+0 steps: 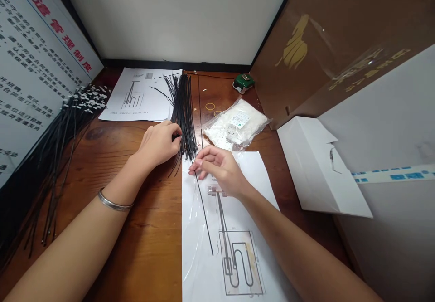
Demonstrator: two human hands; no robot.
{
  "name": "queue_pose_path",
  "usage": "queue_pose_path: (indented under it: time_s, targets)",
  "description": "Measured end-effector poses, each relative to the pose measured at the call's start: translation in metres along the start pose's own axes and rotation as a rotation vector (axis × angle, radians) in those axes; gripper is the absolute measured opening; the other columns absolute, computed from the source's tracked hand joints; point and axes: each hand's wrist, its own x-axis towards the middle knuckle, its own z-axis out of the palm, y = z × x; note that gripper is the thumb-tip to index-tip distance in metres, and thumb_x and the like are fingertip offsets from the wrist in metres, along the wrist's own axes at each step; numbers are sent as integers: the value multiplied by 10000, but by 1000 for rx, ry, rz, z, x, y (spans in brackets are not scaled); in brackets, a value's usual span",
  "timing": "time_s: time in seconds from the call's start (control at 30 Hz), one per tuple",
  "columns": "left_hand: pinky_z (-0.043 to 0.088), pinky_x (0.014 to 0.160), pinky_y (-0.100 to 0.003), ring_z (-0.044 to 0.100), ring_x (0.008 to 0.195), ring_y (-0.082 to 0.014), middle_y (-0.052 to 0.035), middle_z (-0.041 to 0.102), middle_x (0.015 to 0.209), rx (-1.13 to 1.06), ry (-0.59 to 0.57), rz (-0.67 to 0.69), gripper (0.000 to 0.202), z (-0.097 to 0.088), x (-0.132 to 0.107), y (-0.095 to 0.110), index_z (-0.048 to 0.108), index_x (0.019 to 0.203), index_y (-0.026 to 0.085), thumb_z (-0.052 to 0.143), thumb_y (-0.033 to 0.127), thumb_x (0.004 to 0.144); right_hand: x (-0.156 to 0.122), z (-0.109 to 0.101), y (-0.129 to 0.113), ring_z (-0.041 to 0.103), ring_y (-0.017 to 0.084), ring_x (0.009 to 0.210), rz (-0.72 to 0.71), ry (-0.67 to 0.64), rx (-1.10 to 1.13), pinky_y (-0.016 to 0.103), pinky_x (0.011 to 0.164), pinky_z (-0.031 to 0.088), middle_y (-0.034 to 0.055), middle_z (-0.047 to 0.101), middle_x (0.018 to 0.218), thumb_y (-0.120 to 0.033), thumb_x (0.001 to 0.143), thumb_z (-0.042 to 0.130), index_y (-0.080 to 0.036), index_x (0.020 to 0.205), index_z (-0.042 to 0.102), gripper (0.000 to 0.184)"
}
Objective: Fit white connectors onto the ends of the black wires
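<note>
A bundle of thin black wires (183,111) lies lengthwise on the wooden table. My left hand (161,142) is at its left edge, thumb and index finger curled in against the wires; the exact grip is partly hidden. Just right of the bundle's near end, my right hand (219,168) pinches a single black wire (205,213) between thumb and fingers. That wire slants down over a printed drawing sheet (200,275) in a clear sleeve. The sheet shows a looped wire layout and lies under my right hand and forearm.
At left lies a pile of black wires with white ends (84,99). A second drawing sheet (115,104) is behind my left hand. Clear bags of small white pieces (239,123), a green tape measure (244,82) and a white box (306,166) stand right, beside a brown carton (326,34).
</note>
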Motion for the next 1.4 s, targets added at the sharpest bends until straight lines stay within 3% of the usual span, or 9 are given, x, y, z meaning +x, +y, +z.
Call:
queue_pose_path:
  time_s: [0.33, 0.57, 0.73, 0.8, 0.9, 1.0, 1.1, 1.23, 1.4]
  targets:
    - [441, 768, -339, 612, 859, -221, -59, 686, 904, -203, 75, 23, 162, -12, 2, 17, 681, 862, 183, 549, 275, 843, -5, 8, 1, 682, 165, 664, -95, -58, -122, 263, 558, 506, 47, 699, 698, -215, 761, 631, -175, 760, 566, 76]
    - [439, 717, -297, 619, 795, -180, -43, 713, 878, -405, -172, 322, 150, -2, 16, 54, 713, 811, 184, 570, 228, 826, -8, 4, 1, 678, 168, 638, -254, -219, -302, 299, 601, 559, 65, 715, 713, -162, 757, 604, -158, 730, 626, 35]
    - [441, 733, -302, 636, 830, -189, -36, 739, 895, -417, -309, 382, 165, 4, 23, 53, 734, 864, 195, 589, 173, 788, -8, 1, -1, 674, 161, 635, -216, -273, -318, 294, 607, 564, 53, 707, 697, -149, 738, 628, -157, 711, 638, 29]
    - [448, 755, -300, 636, 872, -193, -41, 739, 937, -457, -305, 374, 174, 0, 19, 48, 734, 885, 192, 583, 179, 799, -8, 0, -1, 680, 162, 648, -196, -273, -294, 297, 620, 564, 51, 709, 702, -160, 741, 642, -160, 713, 636, 29]
    - [450, 756, -294, 637, 856, -188, -42, 735, 951, -529, -167, 255, 186, -10, 2, 38, 718, 909, 192, 553, 233, 834, -8, 0, 1, 687, 158, 658, -158, -252, -203, 293, 628, 562, 46, 716, 706, -185, 751, 666, -166, 723, 627, 51]
    - [446, 661, -281, 627, 699, -173, -41, 728, 790, -641, -12, -82, 218, -17, -23, 29, 684, 847, 172, 536, 332, 854, -7, 0, 3, 695, 154, 669, -141, -195, -50, 275, 608, 546, 45, 727, 715, -217, 765, 682, -173, 745, 630, 70]
    - [432, 589, -272, 589, 571, -159, -33, 688, 627, -791, 3, -368, 350, -15, -49, 26, 632, 706, 164, 509, 451, 864, -6, 1, 3, 699, 154, 670, -160, -145, 75, 252, 547, 503, 39, 732, 703, -227, 761, 700, -181, 749, 638, 79]
    - [440, 649, -264, 608, 638, -163, -43, 692, 635, -886, -101, -429, 412, -7, -70, 31, 640, 608, 160, 510, 462, 857, -10, 7, 0, 702, 151, 687, -128, -217, 105, 255, 574, 516, 34, 738, 718, -208, 776, 691, -183, 762, 641, 58]
    - [376, 519, -238, 517, 517, -126, 3, 605, 556, -975, -112, -430, 325, 1, -76, 36, 585, 593, 166, 556, 399, 819, -16, 15, -2, 708, 151, 702, -81, -401, 113, 294, 690, 569, 38, 736, 736, -184, 784, 678, -176, 768, 631, 51]
